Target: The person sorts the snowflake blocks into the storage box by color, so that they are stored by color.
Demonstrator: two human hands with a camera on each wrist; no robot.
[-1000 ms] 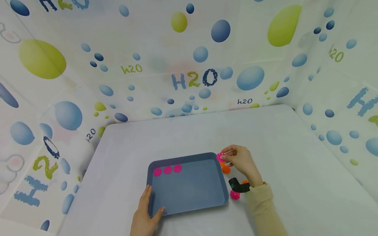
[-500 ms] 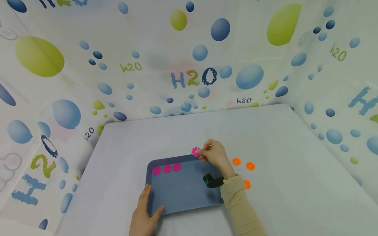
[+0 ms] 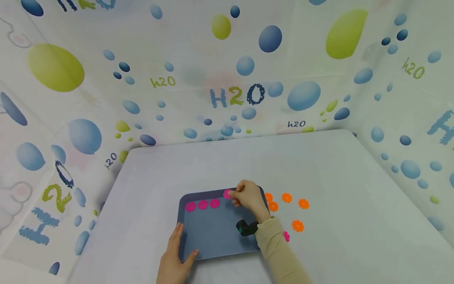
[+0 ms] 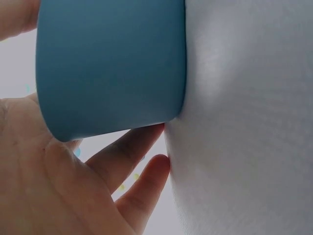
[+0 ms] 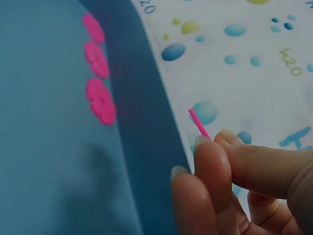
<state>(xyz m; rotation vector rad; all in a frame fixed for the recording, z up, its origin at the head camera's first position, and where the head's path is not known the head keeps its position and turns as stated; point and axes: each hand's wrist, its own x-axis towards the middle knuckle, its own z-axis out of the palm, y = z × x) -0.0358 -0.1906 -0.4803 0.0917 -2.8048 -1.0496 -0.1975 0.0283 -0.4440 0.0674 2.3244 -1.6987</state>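
Note:
In the head view a blue-grey rectangular tray (image 3: 209, 236) lies on the table. Three pink flower-shaped discs (image 3: 203, 204) form a row along its far left side. Above the tray's far side, my right hand (image 3: 249, 197) pinches another pink flower-shaped disc (image 3: 227, 193) between thumb and fingers. The right wrist view shows this pinched disc (image 5: 199, 123) edge-on beside the tray rim. My left hand (image 3: 174, 256) rests at the tray's near left corner, fingers along the left side and thumb by the front rim. In the left wrist view its straight fingers (image 4: 132, 152) touch the outer wall (image 4: 112, 73).
Several orange flower-shaped discs (image 3: 298, 226) lie on the white table (image 3: 333, 169) to the right of the tray. A pink disc (image 3: 286, 236) is partly hidden behind the right sleeve (image 3: 280, 248). A patterned curtain (image 3: 191, 98) stands behind the table.
My right hand has carried the pink disc leftward from the tray's right side, over the far rim, then lower toward the row. My left hand stays at the corner.

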